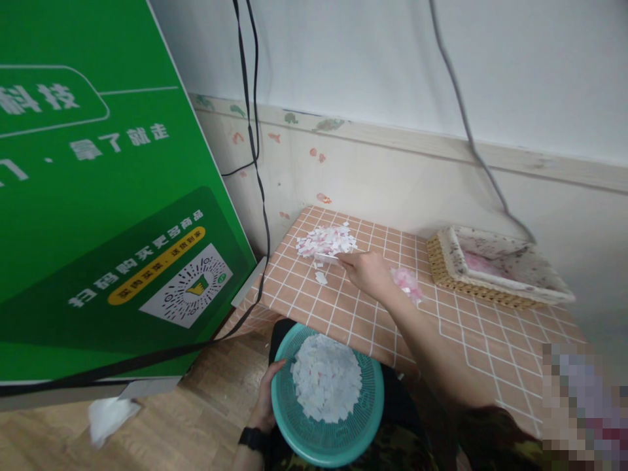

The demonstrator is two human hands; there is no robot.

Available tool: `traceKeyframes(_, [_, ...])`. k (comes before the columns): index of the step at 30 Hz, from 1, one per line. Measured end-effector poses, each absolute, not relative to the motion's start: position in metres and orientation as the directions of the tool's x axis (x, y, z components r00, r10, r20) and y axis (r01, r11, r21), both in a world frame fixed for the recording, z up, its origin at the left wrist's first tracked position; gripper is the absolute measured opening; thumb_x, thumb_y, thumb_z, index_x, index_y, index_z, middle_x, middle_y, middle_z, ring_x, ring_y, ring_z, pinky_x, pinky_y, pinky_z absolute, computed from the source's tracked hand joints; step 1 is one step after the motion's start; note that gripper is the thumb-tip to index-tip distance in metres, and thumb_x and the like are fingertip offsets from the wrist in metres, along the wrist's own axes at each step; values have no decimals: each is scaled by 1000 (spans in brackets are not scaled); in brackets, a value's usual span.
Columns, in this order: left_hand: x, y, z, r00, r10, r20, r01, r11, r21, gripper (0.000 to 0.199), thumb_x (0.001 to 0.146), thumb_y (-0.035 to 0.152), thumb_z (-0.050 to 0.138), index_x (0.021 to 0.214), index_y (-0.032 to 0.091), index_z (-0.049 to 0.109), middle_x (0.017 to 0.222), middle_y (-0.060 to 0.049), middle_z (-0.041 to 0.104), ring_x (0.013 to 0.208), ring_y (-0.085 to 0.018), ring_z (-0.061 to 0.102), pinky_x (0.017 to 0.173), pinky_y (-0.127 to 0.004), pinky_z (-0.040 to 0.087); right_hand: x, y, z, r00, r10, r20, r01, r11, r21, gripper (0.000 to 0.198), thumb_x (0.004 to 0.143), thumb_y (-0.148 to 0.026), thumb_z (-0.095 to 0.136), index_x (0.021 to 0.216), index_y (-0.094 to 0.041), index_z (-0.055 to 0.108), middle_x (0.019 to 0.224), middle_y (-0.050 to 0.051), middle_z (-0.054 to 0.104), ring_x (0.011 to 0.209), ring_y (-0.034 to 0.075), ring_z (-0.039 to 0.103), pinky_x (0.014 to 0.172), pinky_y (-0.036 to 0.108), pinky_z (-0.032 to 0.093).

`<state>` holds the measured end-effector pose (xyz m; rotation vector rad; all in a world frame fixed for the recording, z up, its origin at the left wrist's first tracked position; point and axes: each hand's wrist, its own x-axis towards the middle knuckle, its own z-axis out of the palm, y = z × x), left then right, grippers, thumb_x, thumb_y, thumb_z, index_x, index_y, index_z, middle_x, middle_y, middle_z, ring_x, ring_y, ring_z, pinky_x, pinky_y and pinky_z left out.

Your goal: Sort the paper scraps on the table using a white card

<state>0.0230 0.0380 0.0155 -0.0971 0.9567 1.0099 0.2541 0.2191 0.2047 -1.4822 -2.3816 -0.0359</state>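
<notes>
My left hand grips the rim of a round green plastic colander on my lap. Inside the colander lies a heap of small white paper-like pieces, a few with pink on them. Over the table, my right hand is closed on a thin, flat whitish piece; its exact kind is unclear. The front edge of this piece meets a pile of white and pink scraps. A few loose scraps lie just in front of that pile. Partly behind my right forearm sits a smaller pinkish pile.
A brown checked cloth covers the table. At its back right stands a wicker basket with a cloth lining and pink contents. A large green panel rises on the left, with a black cable hanging beside it. A white bag lies on the floor.
</notes>
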Motion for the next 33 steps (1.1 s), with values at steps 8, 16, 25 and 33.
traceKeyframes(8, [24,37,22,185,666,-723,-745,574,339,19,72,27,66,79,11,71,72,-10,76,80,-32,70,76,-45,53,257,210,208,-424,862,279,860,480,-173,29,89,-23,43,100,-23,70,78,6,69,70,17,60,61,28,36])
traceKeyframes(16, [23,38,21,186,667,-722,-748,573,336,19,72,27,65,79,10,71,74,-11,76,78,-30,70,75,-43,53,257,210,208,-419,866,273,858,476,-193,28,89,-24,44,96,-22,70,74,6,68,68,17,59,60,29,35])
traceKeyframes(25, [24,38,20,192,655,-731,-742,584,329,20,73,27,65,80,9,71,73,-11,76,79,-31,70,74,-42,53,262,210,213,-437,873,218,852,479,-210,26,87,-22,46,93,-23,71,68,5,66,65,16,58,59,28,32])
traceKeyframes(33, [24,38,23,184,654,-734,-757,570,319,18,72,25,64,79,10,71,73,-12,76,77,-31,70,73,-43,53,263,215,216,-435,870,232,841,485,-239,27,86,-21,46,93,-24,72,69,4,67,65,15,57,60,28,33])
